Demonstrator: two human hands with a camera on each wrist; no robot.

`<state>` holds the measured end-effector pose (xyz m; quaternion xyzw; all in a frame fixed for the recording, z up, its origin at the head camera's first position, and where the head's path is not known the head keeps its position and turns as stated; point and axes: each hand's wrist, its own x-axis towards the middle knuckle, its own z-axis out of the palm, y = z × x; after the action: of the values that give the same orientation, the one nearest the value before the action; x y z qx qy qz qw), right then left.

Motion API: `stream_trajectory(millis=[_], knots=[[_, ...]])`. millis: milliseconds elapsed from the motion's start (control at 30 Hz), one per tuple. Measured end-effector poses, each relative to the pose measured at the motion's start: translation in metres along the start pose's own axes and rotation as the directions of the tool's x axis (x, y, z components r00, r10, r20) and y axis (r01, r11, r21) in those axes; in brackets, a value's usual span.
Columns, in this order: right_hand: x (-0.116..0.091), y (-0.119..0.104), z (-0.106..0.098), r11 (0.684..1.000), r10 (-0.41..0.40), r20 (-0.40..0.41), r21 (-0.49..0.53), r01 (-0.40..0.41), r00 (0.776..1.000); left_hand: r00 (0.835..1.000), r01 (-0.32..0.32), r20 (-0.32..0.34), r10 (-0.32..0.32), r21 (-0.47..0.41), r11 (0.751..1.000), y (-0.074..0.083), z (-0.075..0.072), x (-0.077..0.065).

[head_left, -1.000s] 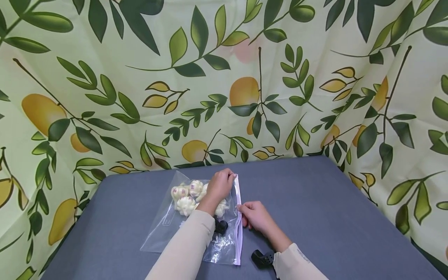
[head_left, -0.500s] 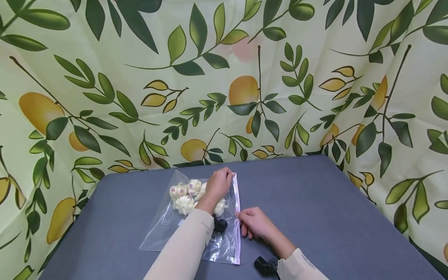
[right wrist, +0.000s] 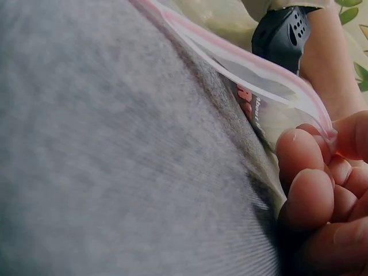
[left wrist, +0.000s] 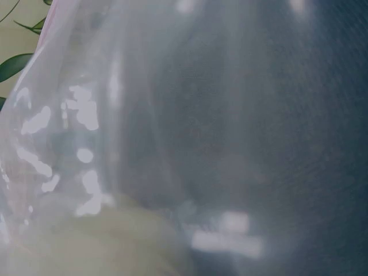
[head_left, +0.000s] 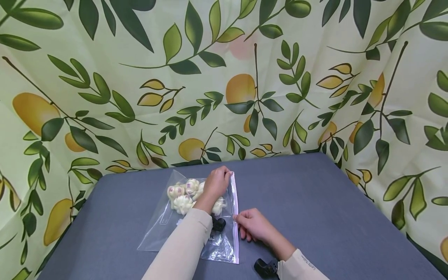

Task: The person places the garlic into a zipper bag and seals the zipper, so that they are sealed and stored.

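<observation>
A clear zip bag (head_left: 157, 233) lies flat, with several white, purple-marked garlic bulbs (head_left: 182, 204) inside. Its pink-white zip strip (head_left: 236, 243) runs along the right side. At the far end of that strip, my left hand (head_left: 217, 182) pinches the corner, its forearm crossing over the bag and hiding some bulbs. My right hand (head_left: 255, 224) pinches the strip near its middle between thumb and forefinger, other fingers curled. In the right wrist view the strip (right wrist: 287, 77) gapes beyond those fingers. Blurred plastic (left wrist: 167, 115) and a pale bulb (left wrist: 109, 244) fill much of the left wrist view.
The bag lies on a grey cloth-covered table (head_left: 315, 217). A leaf-and-fruit printed curtain (head_left: 210, 116) hangs behind and at both sides. Black wrist cameras are strapped on, one (head_left: 218, 224) over the bag and one (head_left: 265, 268) near the table's front.
My right hand has slid a short way along the zip strip towards me. My left hand stays at the far corner. The whole view has shifted slightly.
</observation>
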<state>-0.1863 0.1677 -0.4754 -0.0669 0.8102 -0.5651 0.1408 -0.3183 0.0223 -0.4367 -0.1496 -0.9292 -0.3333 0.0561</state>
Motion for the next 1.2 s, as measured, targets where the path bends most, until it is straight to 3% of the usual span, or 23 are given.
stream_trajectory(millis=[733,1200], knots=[[-0.021,0.001,0.008,0.995,-0.079,0.087,-0.058,0.084,0.993,1.000,0.016,0.011,-0.016,-0.015,1.000,-0.001,0.000,0.000],[-0.049,0.000,0.016,0.989,-0.066,0.159,-0.122,0.086,0.985,1.000,0.021,0.006,-0.021,-0.022,1.000,-0.002,0.001,0.001]])
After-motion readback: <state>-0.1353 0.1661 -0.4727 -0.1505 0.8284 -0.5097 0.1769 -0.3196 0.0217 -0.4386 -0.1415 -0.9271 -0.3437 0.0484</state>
